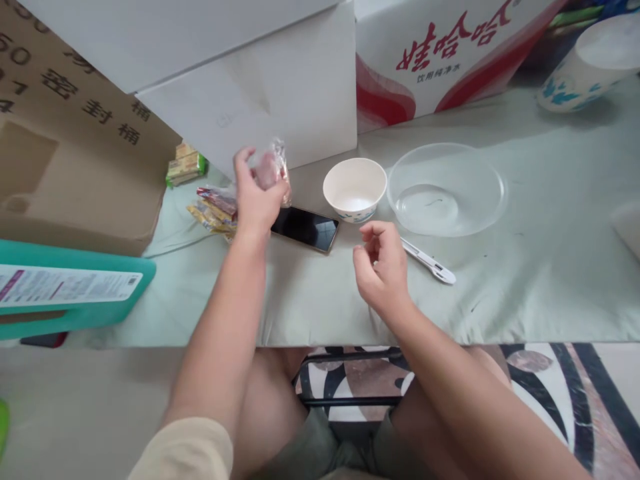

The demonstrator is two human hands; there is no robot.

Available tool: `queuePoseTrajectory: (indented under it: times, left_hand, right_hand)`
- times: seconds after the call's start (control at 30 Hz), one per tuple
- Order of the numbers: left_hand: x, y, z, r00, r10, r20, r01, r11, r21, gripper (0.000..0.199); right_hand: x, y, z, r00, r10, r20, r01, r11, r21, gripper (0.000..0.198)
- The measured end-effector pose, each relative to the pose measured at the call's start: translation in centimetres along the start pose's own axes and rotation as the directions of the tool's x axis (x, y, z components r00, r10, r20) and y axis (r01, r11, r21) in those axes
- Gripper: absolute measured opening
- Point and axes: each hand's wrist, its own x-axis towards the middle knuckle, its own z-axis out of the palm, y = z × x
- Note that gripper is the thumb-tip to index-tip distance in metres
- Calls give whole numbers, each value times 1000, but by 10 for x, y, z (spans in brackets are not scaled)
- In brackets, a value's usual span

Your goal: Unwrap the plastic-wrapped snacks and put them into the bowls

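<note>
Clear crinkly plastic packet with something pinkish inside [270,168] looks lifted off the pale green cloth-covered bench [310,300], sitting between thumb and fingers of the left hand [255,205]. They're closed around it, probably to keep that slippery wrapper steady. Flat black phone [307,229] lies near that hand, then a small white bowl with blue-green print [356,190], handily central I guess. Right hand [384,265] has loosely curled fingers, seemingly holding nothing, beside a slim white plastic cutter [431,262].
</note>
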Motion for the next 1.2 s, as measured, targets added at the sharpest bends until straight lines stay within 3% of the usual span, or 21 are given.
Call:
queuePoseTrajectory:
  times: [0.07,0.13,0.2,0.23,0.3,0.5,0.67,0.8,0.9,0.97,1.07,1.2]
  left_hand:
    - [-34,12,-13,977,-210,40,207,888,-410,53]
    - [-72,22,-23,901,-352,253,428,633,-645,43]
    - [-107,27,-28,781,-445,438,607,375,-701,51]
    - [-121,28,-28,738,-464,490,649,288,-704,53]
    - [-138,28,-26,688,-481,543,690,202,-695,54]
    - [-138,24,-18,700,-428,571,693,215,-688,48]
    - [-129,18,-12,662,-382,645,750,316,-582,54]
    - [-129,11,-1,716,-385,583,698,392,-599,63]
    - [-133,7,4,700,-415,581,713,367,-597,56]
    - [-135,6,4,683,-413,602,729,340,-594,59]
    - [-137,4,3,688,-366,626,725,308,-617,65]
    - [-137,1,7,735,-371,568,676,333,-658,52]
  right_hand:
    - [0,0,-6,1000,-14,1,14,998,-65,21]
    - [-2,1,-13,999,-21,50,30,983,-182,18]
    - [-8,2,-22,991,-9,133,56,933,-354,18]
    - [-12,3,-27,986,4,168,72,893,-444,19]
    - [-21,6,-38,980,33,198,92,804,-587,22]
    - [-33,23,-70,966,138,218,82,637,-766,37]
    - [-25,32,-68,935,222,276,53,684,-728,48]
    - [-23,23,-50,920,230,318,-33,853,-521,42]
    - [-28,14,-38,914,225,338,-134,953,-272,37]
    - [-33,12,-33,902,273,335,-242,961,-133,34]
    - [-37,11,-32,855,395,336,-425,905,16,33]
    - [-35,12,-36,847,440,298,-480,874,74,27]
